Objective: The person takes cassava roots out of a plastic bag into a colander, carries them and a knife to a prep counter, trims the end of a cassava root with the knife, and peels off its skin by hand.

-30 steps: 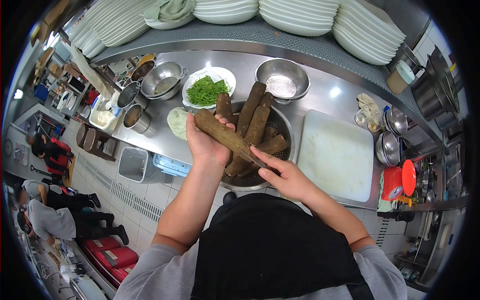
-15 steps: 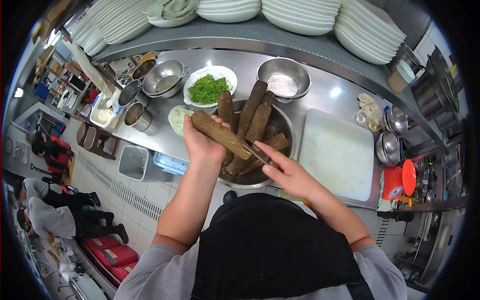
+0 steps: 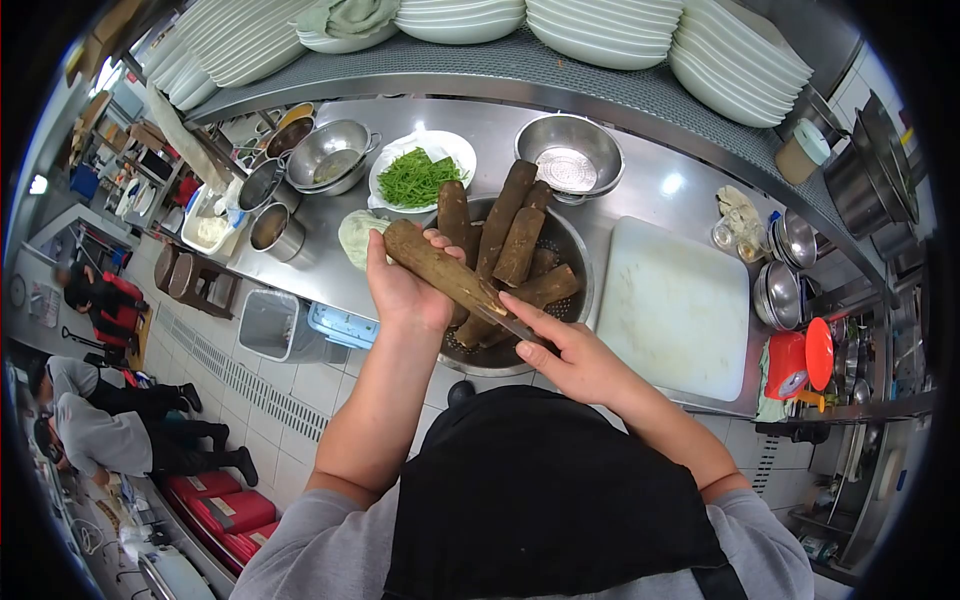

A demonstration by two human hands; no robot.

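My left hand [image 3: 412, 290] is wrapped round a thick brown root [image 3: 440, 265], held slanting over a metal colander [image 3: 585, 300]. In my right hand [image 3: 565, 350] is a knife [image 3: 517, 328], its blade against the root's lower right end, where a pale patch shows. Its handle is hidden in the palm. Several more brown roots [image 3: 520, 245] lie in the colander, some sticking up over the far rim. A pale green cloth [image 3: 355, 238] lies to the left of the held root.
A white cutting board [image 3: 675, 310] lies to the right. Behind the colander are a plate of cut greens [image 3: 418, 180] and an empty metal bowl [image 3: 568, 160]. Stacked plates [image 3: 600, 35] fill the shelf above. A grey bin [image 3: 270, 325] and people [image 3: 110, 435] are at left.
The knife has shifted slightly along the root's lower end, moving away and then back. A pale patch there is more visible. My left hand keeps its hold.
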